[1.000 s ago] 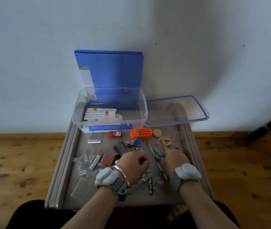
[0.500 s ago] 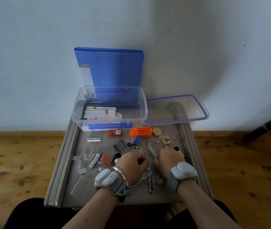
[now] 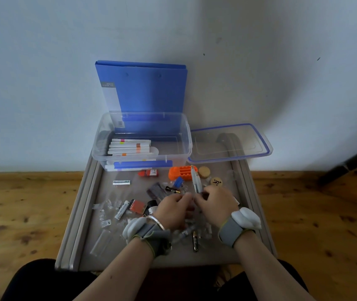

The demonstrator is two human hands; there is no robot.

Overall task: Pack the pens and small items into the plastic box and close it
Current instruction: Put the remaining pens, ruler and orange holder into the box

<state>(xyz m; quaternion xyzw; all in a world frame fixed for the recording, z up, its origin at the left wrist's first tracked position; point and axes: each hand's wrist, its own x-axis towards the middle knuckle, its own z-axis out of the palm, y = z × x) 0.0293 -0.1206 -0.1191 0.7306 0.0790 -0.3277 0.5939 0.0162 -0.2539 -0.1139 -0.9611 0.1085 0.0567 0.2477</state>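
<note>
The clear plastic box stands open at the tray's back left, with several white markers lying in it. Its blue-rimmed lid lies beside it on the right. My right hand is shut on a bundle of thin clear pens that stick up toward the box. My left hand is curled right beside it, fingertips meeting the bundle's base; what is in its palm is hidden. Small items lie scattered around: an orange case, a battery, a red bottle, clear caps.
A blue folder leans on the wall behind the box. Two wooden discs lie by the orange case. The grey tray has raised side rails, with wooden floor on both sides. A dark pen lies near my wrists.
Both hands moved closer together and slightly away from me. My right hand lifted the thin pens, which lay flat before and now stand up in front of the orange case.
</note>
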